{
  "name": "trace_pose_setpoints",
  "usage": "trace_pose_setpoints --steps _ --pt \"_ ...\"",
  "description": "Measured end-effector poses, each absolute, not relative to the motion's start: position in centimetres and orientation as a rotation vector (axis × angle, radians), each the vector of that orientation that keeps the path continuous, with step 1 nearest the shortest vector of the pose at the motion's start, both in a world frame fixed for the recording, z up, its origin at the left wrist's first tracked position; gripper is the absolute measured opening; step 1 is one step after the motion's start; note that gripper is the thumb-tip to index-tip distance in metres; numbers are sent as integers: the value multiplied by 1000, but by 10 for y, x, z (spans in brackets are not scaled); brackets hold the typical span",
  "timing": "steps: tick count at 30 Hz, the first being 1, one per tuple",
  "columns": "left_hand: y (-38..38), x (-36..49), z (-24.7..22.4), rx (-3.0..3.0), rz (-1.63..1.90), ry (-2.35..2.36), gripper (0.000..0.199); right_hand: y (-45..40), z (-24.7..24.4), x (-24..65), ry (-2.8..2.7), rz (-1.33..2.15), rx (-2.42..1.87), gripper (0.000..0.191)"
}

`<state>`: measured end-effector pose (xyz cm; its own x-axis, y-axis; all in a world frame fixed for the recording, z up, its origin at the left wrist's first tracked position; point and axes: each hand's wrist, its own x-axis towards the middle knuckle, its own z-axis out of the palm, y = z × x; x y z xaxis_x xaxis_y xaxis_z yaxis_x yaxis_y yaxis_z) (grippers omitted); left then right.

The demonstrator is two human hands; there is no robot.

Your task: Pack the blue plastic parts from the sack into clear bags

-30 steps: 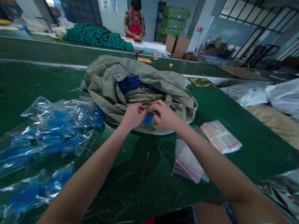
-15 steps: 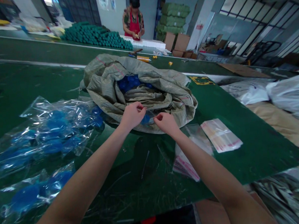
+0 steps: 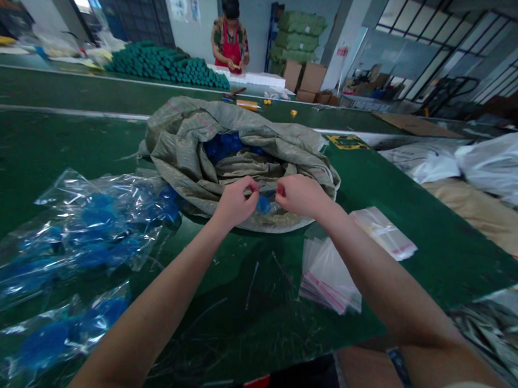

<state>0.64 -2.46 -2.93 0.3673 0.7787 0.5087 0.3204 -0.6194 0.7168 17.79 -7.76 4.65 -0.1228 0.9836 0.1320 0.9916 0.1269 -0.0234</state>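
Note:
Just over the front rim of a woven sack (image 3: 178,123), my left hand (image 3: 237,201) pinches the edge of a clear plastic bag (image 3: 266,189). My right hand (image 3: 301,196) is closed at the other side of that bag, fingertips pressed together. A round blue item (image 3: 263,205) shows through the plastic, hanging between the two hands. Inside the sack's rolled-down mouth lie several dark blue pieces (image 3: 224,144). Under my right forearm, a fanned stack of flat clear bags (image 3: 327,275) with pink strips lies on the green table (image 3: 233,337).
Left of me, filled clear bags with blue items (image 3: 96,220) are heaped on the table. Another stack of bags (image 3: 383,229) lies to the right. Across the far bench (image 3: 342,114), a person in a red apron (image 3: 231,45) stands beside piled green rods (image 3: 161,62).
My right hand has moved right and turned over, its back now upward. My left hand has shifted slightly right, and the blue item in the bag has moved right too.

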Motion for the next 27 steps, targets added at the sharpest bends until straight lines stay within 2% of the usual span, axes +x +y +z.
trace_pose_setpoints --steps 5,9,14,19,22,24,27 --pt "-27 10 -31 1994 1294 833 5 -77 60 182 -2301 -54 -1987 19" --pt "-28 11 -29 1796 1247 809 11 -68 56 189 -2289 101 -1935 17" --pt "-22 13 -30 1483 1118 839 10 -56 28 206 -2046 834 -1759 17" --pt "-10 17 -43 1208 999 975 7 -57 -20 212 -1567 1370 -1400 37" --pt "-3 17 -53 1123 1020 1053 7 -64 -47 205 -1419 1406 -1288 43" --pt "-1 17 -56 1102 1035 1090 6 -69 -59 198 -1404 1285 -1319 44" --pt "-1 18 -56 1112 1024 1112 7 -72 -70 187 -1430 1065 -1377 36"
